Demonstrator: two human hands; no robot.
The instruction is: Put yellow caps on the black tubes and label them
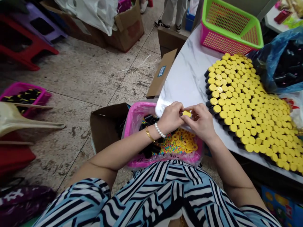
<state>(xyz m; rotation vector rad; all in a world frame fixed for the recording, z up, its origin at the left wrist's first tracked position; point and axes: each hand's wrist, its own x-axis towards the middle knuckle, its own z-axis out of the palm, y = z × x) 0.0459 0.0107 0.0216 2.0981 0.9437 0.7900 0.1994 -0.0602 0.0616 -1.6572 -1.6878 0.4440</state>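
Observation:
My left hand (pixel 170 117) and my right hand (pixel 201 121) meet at the near corner of the marble table (pixel 187 78). Both are closed around one small black tube with a yellow cap (pixel 187 113), held between the fingertips. Below them a pink basket (pixel 134 126) lined with clear plastic holds coloured beads, loose yellow caps (pixel 186 142) and black tubes. To the right, several rows of finished yellow-capped black tubes (pixel 248 104) stand packed together on the table.
A green and pink basket (pixel 227 28) sits at the table's far end, a blue plastic bag (pixel 279 63) of black tubes to the right. An open cardboard box (pixel 104 126) stands beside the pink basket. Stools, boxes and a person's feet (pixel 165 23) fill the floor beyond.

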